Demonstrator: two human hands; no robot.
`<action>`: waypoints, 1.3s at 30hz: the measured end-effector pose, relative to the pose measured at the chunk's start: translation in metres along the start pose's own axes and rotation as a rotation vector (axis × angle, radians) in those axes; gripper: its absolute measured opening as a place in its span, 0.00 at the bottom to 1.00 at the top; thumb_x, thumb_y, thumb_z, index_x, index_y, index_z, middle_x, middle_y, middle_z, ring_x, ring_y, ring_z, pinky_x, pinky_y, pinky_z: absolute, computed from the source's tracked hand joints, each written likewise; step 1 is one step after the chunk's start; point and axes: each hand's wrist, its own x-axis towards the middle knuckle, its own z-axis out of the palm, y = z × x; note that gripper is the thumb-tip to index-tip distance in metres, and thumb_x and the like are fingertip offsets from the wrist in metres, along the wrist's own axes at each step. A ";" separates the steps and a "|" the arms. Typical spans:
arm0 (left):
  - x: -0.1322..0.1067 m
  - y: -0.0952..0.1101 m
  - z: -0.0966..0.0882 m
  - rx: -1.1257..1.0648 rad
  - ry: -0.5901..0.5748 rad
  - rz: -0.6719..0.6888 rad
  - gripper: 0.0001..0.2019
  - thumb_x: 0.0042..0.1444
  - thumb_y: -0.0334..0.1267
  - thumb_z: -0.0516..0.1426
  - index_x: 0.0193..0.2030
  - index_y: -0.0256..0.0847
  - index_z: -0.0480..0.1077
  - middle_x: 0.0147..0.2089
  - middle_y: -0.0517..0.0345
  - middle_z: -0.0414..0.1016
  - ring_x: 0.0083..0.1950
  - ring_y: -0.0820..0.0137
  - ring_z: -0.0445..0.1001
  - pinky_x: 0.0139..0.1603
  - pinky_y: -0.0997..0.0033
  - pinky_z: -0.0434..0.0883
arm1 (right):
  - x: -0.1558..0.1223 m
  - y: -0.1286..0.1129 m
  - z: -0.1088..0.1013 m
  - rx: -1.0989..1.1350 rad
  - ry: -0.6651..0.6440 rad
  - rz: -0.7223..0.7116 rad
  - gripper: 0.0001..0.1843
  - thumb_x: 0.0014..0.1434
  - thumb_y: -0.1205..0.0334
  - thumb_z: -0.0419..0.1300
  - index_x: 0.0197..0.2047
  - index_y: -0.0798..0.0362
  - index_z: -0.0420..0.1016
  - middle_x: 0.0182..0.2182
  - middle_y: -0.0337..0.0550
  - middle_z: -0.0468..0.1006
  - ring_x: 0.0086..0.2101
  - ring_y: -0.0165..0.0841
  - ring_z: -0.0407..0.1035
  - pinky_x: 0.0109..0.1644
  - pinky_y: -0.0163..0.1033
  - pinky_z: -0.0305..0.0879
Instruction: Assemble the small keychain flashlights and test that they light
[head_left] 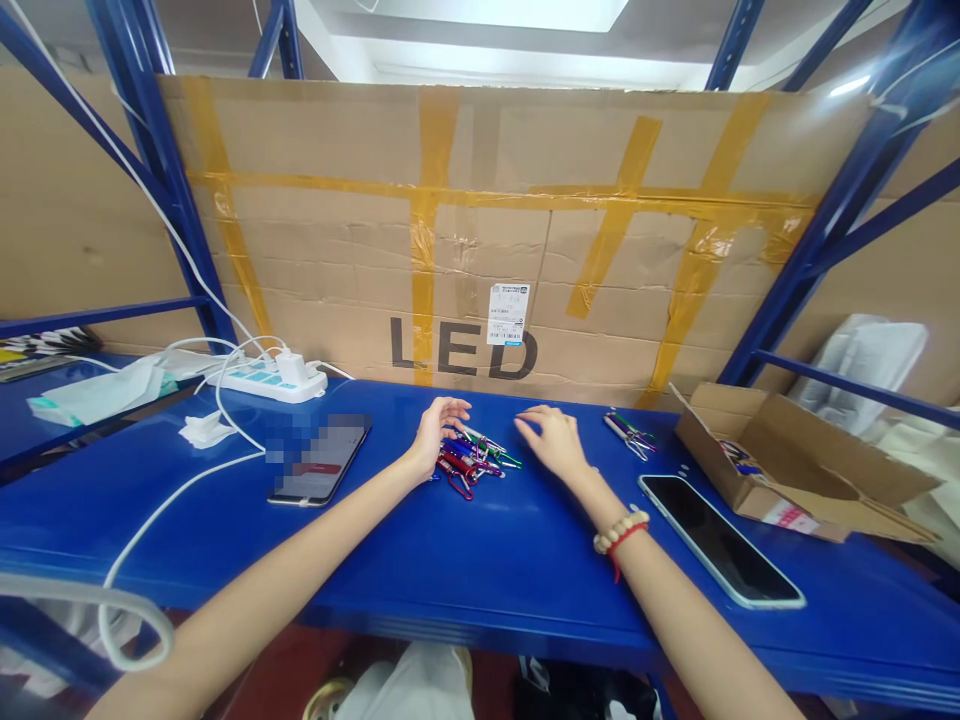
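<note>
A small pile of keychain flashlights, with shiny red, blue, green and purple metal bodies and carabiner clips, lies in the middle of the blue shelf. My left hand rests at the left edge of this pile, its fingers loosely curved and apart, with nothing visibly gripped. To the right of the pile, my right hand hovers or rests palm down, fingers spread towards it and nothing in them. Farther right lies a smaller group of similar keychain flashlights, in silver, green and purple.
A phone lies at the right, near an open cardboard box with small items inside. At the left are another phone, a white power strip and loose cables. A large taped cardboard panel stands behind.
</note>
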 end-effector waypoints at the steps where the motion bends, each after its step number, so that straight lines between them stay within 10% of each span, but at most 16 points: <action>1: 0.000 0.001 0.000 -0.004 0.004 -0.001 0.15 0.47 0.43 0.49 0.28 0.35 0.71 0.28 0.55 0.70 0.27 0.73 0.66 0.28 0.74 0.61 | -0.001 -0.012 0.005 0.038 -0.049 -0.046 0.17 0.62 0.55 0.49 0.46 0.50 0.74 0.49 0.46 0.72 0.50 0.39 0.63 0.52 0.48 0.53; 7: -0.002 0.002 0.001 -0.009 0.010 0.001 0.15 0.48 0.43 0.49 0.28 0.34 0.71 0.28 0.56 0.70 0.27 0.74 0.66 0.27 0.76 0.61 | -0.008 -0.038 0.024 0.146 -0.260 -0.182 0.20 0.65 0.57 0.44 0.57 0.48 0.66 0.56 0.45 0.67 0.55 0.39 0.59 0.54 0.48 0.55; 29: 0.001 -0.003 0.000 0.041 0.007 -0.004 0.15 0.49 0.43 0.48 0.28 0.35 0.70 0.28 0.56 0.69 0.26 0.75 0.65 0.27 0.76 0.61 | -0.004 -0.025 0.017 0.272 -0.171 0.117 0.15 0.46 0.50 0.64 0.35 0.51 0.78 0.30 0.41 0.79 0.31 0.32 0.70 0.31 0.34 0.60; 39: 0.003 -0.008 -0.004 0.297 -0.042 0.145 0.13 0.50 0.43 0.54 0.40 0.41 0.71 0.29 0.61 0.67 0.28 0.75 0.64 0.28 0.76 0.59 | -0.005 -0.031 0.011 0.542 -0.059 -0.082 0.15 0.57 0.53 0.54 0.35 0.52 0.78 0.31 0.41 0.79 0.31 0.32 0.69 0.34 0.34 0.60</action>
